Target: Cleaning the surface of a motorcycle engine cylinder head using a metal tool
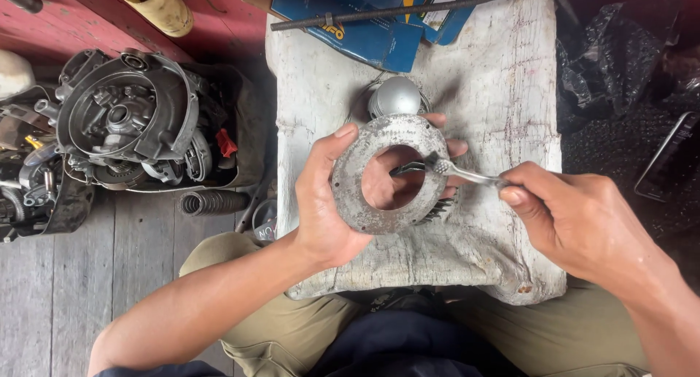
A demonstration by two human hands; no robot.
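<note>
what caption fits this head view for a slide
Left hand holds a corroded metal ring over a worn white block while right hand works a small tool at its inner edge.

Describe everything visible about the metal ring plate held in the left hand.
The ring plate is a flat, grey, corroded-looking metal disc with a large round centre opening and small holes near its rim. The left hand holds it tilted above the white worn board, thumb over the rim, fingers behind. The right hand presses a small metal brush against its inner edge.

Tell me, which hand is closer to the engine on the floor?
Left. The left hand holds the metal ring over the block, on the side nearer the engine. The right hand, holding the brush, is farther away.
</note>
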